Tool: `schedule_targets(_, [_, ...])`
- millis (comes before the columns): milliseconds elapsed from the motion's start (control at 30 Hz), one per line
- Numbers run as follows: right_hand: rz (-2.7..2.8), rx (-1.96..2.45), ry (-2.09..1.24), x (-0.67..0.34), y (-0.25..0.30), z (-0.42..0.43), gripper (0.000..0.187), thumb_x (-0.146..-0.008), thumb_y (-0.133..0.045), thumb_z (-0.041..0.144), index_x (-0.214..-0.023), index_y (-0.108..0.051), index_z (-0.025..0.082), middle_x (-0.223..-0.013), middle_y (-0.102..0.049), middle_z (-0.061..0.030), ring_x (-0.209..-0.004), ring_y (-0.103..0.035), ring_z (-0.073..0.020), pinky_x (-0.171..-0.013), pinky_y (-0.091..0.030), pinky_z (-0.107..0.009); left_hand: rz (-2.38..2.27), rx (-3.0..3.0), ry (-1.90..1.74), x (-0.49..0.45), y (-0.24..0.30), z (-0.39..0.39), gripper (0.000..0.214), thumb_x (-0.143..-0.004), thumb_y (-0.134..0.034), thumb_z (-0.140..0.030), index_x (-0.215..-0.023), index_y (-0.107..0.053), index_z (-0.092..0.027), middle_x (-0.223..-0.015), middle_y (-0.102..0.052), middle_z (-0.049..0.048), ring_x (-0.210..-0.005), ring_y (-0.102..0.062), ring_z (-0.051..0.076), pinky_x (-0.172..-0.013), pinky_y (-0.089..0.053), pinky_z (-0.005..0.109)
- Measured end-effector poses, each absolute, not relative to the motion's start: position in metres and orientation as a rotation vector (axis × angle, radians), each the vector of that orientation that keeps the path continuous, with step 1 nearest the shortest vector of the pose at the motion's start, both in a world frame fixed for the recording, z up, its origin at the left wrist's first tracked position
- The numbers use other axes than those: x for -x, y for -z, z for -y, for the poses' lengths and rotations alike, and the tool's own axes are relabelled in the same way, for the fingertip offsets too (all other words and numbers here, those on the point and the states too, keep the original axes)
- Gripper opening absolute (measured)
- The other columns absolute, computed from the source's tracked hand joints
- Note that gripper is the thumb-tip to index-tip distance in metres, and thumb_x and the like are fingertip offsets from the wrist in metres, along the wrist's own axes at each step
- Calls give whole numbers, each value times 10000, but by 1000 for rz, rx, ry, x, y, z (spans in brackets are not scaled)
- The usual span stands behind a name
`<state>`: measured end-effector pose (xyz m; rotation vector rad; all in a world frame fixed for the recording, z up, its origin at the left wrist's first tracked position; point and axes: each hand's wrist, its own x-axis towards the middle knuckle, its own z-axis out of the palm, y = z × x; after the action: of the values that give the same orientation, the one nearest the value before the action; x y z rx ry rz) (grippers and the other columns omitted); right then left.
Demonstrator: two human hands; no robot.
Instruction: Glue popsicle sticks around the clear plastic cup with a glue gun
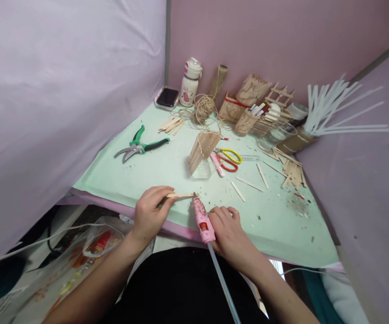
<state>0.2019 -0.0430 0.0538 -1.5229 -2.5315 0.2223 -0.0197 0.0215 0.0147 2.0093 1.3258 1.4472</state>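
Near the table's front edge, my left hand (152, 209) pinches a flat wooden craft stick (181, 195) by one end. My right hand (226, 227) is wrapped round a pink hot glue gun (201, 218), its fingers partly hidden behind it. The gun's nozzle meets the stick's free end; whether glue is on it is too small to tell. A long translucent glue stick (221, 281) trails from the back of the gun. Just beyond my hands a small wooden stick-built piece (205, 148) leans on a clear glass block (202, 169).
Green-handled pruning shears (140, 146) lie left. Scissors with yellow and red handles (230, 161) and loose craft sticks (293, 173) lie right. Behind stand a phone (167, 97), bottle (190, 83), twine ball (203, 108), wooden pen holder (246, 122) and glue sticks in a tube (295, 141).
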Motion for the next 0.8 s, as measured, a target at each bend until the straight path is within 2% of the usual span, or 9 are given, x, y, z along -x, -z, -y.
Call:
schedule_targets(200, [2380, 1585, -296, -208, -56, 46, 154, -969, -361, 204, -885, -491, 199, -889, -521, -44, -826, -456, -209, -882, -298, -399, -1321, -2062, -1443, 19, -12, -22, 39, -861, -664, -211, -850, -688, -183, -910, -733, 47, -878, -670, 177, -822, -517, 324])
schedule_targets(800, [2417, 1635, -277, -211, -54, 45, 180, -976, -364, 225, -859, -497, 196, -878, -522, -44, -827, -454, -211, -893, -292, -408, -1325, -2113, -1417, 21, -10, -21, 46, -862, -658, -195, -903, -677, -189, -950, -729, 52, -909, -664, 189, -832, -511, 344])
